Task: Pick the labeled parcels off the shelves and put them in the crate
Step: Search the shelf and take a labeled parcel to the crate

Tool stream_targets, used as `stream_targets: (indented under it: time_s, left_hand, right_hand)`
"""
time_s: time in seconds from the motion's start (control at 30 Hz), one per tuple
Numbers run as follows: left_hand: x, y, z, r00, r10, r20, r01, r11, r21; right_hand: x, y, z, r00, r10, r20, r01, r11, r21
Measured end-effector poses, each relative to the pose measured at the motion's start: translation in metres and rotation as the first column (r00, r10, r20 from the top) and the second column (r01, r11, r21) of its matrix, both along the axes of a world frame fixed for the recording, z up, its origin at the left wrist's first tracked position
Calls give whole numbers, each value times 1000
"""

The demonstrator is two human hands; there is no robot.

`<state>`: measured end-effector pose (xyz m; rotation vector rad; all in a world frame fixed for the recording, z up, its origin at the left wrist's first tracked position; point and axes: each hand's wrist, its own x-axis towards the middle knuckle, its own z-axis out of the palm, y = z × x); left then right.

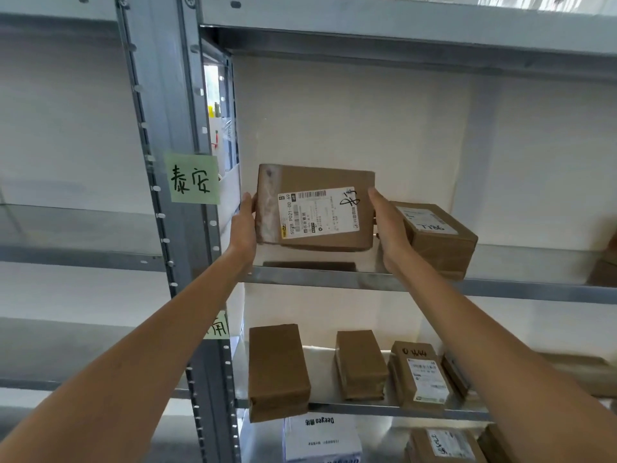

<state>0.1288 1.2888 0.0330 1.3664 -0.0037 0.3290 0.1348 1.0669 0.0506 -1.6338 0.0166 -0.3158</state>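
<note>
A brown cardboard parcel [317, 208] with a white shipping label is held up in front of the upper shelf [334, 279], tilted so its label faces me. My left hand [243, 225] grips its left edge and my right hand [389, 225] grips its right edge. It is lifted off the shelf. A second labeled brown parcel [437, 238] lies on the same shelf, just right of my right hand. The crate is not in view.
The shelf below [334, 404] carries several brown parcels, one with a white label [424, 375]. A white box [322, 437] and another labeled parcel [447, 444] sit on the lowest shelf. A metal upright [187, 248] with a green note [193, 178] stands left of my arms.
</note>
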Motion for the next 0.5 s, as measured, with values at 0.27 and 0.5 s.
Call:
stream_targets:
  time_s: [0.27,0.5]
  left_hand:
    - [1,1,9,996,82,17,-82,997,-4]
    - [10,6,-6,996,57,-62,-53,996,70]
  right_hand:
    - [4,2,7,999,7,-44,-8,1000,-13]
    - [7,-1,-5,995,16,-101,-17,1000,-5]
